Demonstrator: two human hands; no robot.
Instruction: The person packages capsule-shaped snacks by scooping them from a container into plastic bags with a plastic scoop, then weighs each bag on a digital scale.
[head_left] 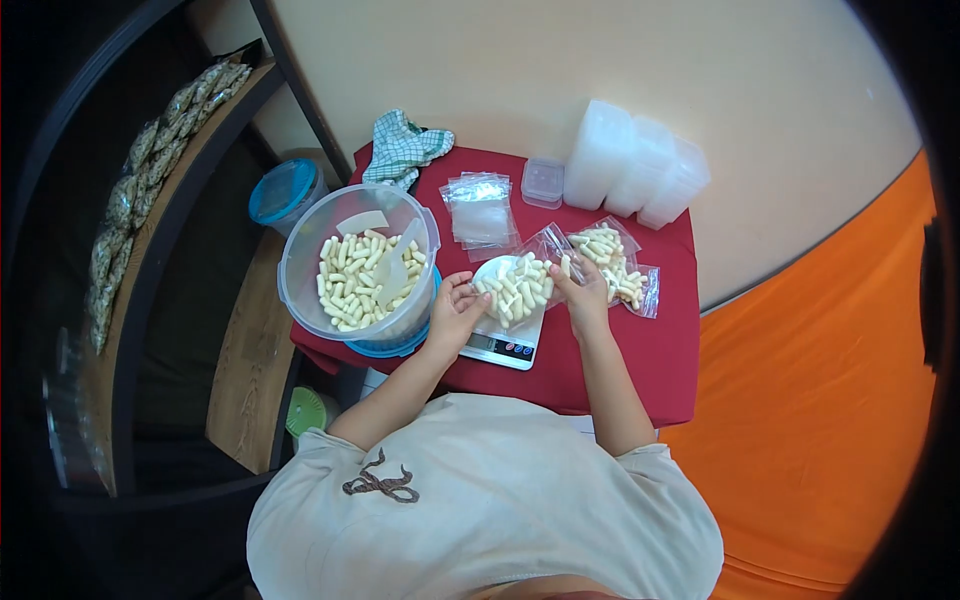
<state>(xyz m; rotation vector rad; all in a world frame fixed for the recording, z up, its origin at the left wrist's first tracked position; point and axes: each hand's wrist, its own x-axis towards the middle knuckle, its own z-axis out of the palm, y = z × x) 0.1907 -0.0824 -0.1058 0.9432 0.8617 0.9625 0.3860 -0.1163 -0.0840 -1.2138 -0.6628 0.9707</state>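
- Red table [660, 360]: scale [500, 347] at near edge, snack sticks [515, 290] heaped on it
- Left hand [455, 305] loosely curled against the heap, gripping nothing; right hand [585, 292] pinching clear bag [548, 245] above scale
- Beyond scale: filled bags [618, 262] done, empty bags [480, 212] unused; tub [292, 280] left of scale, seemingly half full

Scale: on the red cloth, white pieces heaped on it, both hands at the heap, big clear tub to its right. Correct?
No. The head view shows the big clear tub left of the scale, not right. The rest stands: red cloth under it, white pieces heaped on it, left hand and right hand at the heap.
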